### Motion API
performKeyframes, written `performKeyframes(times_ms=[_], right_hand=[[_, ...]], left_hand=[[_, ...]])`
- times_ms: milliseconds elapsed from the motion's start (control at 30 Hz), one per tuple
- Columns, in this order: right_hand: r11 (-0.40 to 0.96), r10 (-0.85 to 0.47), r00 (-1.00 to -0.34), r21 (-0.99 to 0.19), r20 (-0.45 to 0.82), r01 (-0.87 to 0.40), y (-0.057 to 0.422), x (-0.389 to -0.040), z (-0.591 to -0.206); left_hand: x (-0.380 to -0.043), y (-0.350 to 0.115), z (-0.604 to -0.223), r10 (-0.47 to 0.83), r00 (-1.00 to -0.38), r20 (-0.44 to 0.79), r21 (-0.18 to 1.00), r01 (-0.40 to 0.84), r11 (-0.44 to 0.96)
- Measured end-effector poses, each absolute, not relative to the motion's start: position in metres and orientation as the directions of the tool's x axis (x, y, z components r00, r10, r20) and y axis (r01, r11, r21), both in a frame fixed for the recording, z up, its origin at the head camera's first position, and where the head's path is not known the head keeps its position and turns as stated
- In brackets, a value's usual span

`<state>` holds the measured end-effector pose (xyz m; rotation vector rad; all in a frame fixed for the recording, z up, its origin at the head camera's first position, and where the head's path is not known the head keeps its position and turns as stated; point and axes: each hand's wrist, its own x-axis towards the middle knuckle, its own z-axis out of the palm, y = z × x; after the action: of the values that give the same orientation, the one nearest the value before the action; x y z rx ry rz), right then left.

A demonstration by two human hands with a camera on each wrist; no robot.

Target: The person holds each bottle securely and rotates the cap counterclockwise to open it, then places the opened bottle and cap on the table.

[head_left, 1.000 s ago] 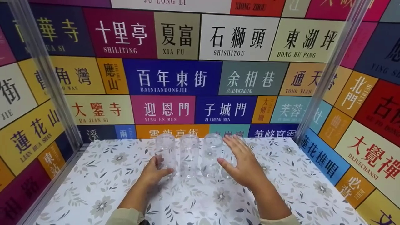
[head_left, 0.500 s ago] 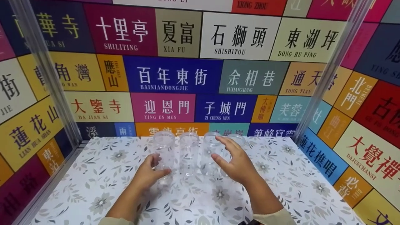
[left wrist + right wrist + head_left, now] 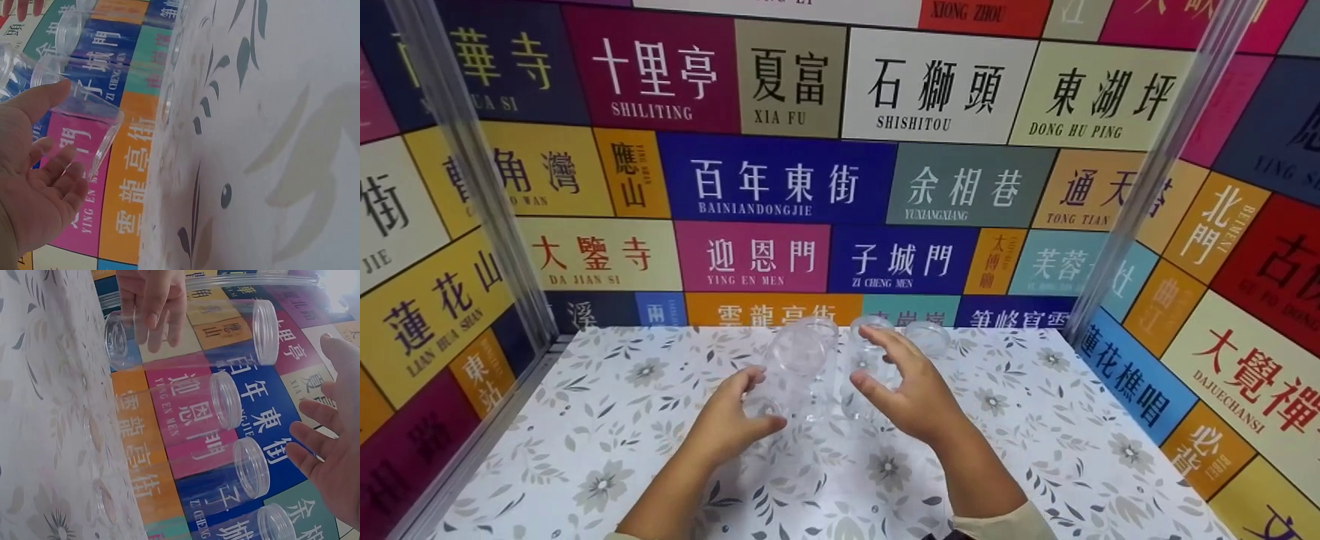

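Note:
My left hand (image 3: pixel 731 420) holds a clear plastic jar (image 3: pixel 800 354) by its lower part, thumb on one side and fingers on the other. That jar is lifted off the table and leans, its capped end towards the right. Behind it a second clear jar (image 3: pixel 225 402) stands upright, partly covered in the head view. My right hand (image 3: pixel 913 390), fingers spread and relaxed, hovers in front of the third jar (image 3: pixel 859 401) and the fourth jar (image 3: pixel 928 339), hiding parts of both. In the right wrist view, nothing lies between its fingers.
A white floral cloth (image 3: pixel 607 487) covers the table. Coloured panels with printed characters (image 3: pixel 780 184) stand behind the table and at both sides. Clear upright strips (image 3: pixel 1140 195) mark the panel corners.
The left hand has raised the leftmost jar and tipped it rightwards, in front of the second jar. My right hand has shifted left, uncovering the fourth jar's top.

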<state>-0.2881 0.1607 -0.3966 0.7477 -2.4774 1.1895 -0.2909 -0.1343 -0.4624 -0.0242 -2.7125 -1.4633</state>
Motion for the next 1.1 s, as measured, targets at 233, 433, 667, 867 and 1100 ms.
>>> performKeyframes(times_ms=[233,433,667,867,1100], right_hand=[[0.512,-0.346,-0.814,-0.634,0.466,-0.58,0.153,-0.283,-0.392],[0.533,-0.343,-0.823,-0.627,0.453,-0.568,0.151,-0.281,-0.391],[0.563,-0.314,-0.821,-0.603,0.477,-0.565,0.154,-0.281,-0.393],[0.572,-0.291,-0.84,-0.62,0.458,-0.536,0.159,-0.28,-0.396],[0.581,-0.285,-0.862,-0.64,0.419,-0.503,0.163,-0.278,-0.397]], left_hand=[[-0.287,-0.121,-0.455,0.049,-0.989,0.142,0.775,0.142,0.616],[-0.285,-0.111,-0.449,0.107,-0.97,0.216,0.699,0.231,0.677],[-0.283,-0.097,-0.443,0.109,-0.972,0.209,0.645,0.221,0.731],[-0.281,-0.095,-0.444,0.125,-0.967,0.222,0.647,0.242,0.723],[-0.279,-0.097,-0.447,0.151,-0.951,0.27,0.633,0.294,0.716]])
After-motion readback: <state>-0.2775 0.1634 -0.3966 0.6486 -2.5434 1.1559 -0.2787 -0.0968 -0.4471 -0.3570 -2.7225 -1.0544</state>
